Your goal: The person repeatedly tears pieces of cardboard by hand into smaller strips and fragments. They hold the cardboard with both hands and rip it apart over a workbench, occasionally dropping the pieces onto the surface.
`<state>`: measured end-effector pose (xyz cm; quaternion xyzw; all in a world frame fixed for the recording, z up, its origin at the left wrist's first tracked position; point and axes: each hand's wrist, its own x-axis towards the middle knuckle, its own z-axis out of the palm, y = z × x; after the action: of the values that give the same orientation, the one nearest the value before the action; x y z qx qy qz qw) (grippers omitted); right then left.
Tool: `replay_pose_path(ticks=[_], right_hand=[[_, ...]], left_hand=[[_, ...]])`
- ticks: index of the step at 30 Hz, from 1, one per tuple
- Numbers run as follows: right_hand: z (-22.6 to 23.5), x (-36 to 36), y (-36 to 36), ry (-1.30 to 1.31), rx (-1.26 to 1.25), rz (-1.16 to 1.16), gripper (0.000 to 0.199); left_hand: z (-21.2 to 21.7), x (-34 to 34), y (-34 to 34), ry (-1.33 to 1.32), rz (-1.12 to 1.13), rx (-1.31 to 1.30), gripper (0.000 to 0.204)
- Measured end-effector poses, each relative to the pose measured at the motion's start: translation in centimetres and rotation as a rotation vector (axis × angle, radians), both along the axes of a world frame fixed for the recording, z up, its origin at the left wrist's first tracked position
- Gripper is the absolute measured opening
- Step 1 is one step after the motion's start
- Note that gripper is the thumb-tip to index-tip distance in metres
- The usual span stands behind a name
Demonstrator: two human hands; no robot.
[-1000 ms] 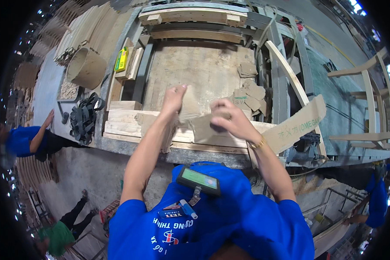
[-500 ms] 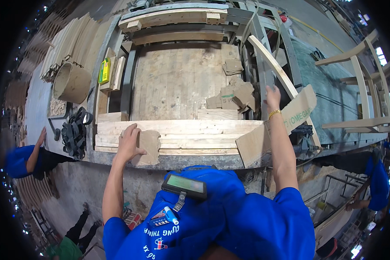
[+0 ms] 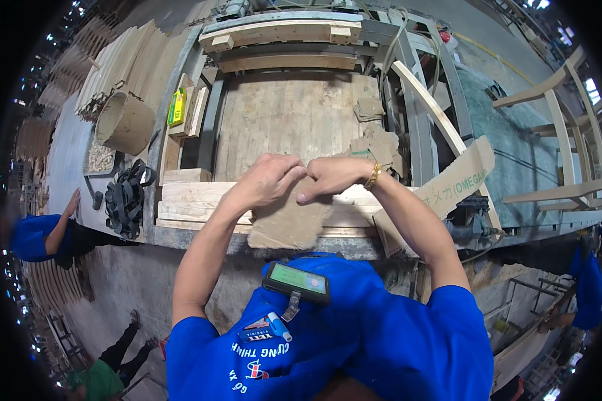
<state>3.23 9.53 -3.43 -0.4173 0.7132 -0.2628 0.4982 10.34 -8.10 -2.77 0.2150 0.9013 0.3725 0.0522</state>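
1. The bench (image 3: 281, 120) is bare and open past both hands, up to the far beam (image 3: 281, 32).
2. Cardboard scraps (image 3: 374, 144) crowd its right side.
3. Stacked planks (image 3: 194, 204) lie under the hands.
4. A curved slat (image 3: 428, 107) bars the right.

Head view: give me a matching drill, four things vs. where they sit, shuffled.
Things:
1. cardboard piece
2. yellow-green box
3. black strap bundle
4. curved wooden slat

Places:
A. left bench edge, below the round wooden hoop
B. right of the bench plate, leaning diagonally
C. held by left hand and right hand
D. upper left, on stacked wood blocks

Pairs: 1-C, 2-D, 3-A, 4-B
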Motion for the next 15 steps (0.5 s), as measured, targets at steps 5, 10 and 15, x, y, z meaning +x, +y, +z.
replay_pose_path(ticks=[5,10,15], right_hand=[[0.2,0.0,0.4,-0.209,0.012,-0.114,0.040],[-1.9,1.0,2.0,-0.291,-0.200,-0.427,0.042],[-4.8,0.7,3.8,-0.290,-0.343,-0.732,0.031]], left_hand=[[-1.3,-0.6,1.9,-0.007,0.289,0.212,0.018],[-1.2,-3.0,-4.5,-0.073,0.669,0.479,0.034],[-1.7,-1.0,-3.4,-0.474,0.384,0.435,0.029]])
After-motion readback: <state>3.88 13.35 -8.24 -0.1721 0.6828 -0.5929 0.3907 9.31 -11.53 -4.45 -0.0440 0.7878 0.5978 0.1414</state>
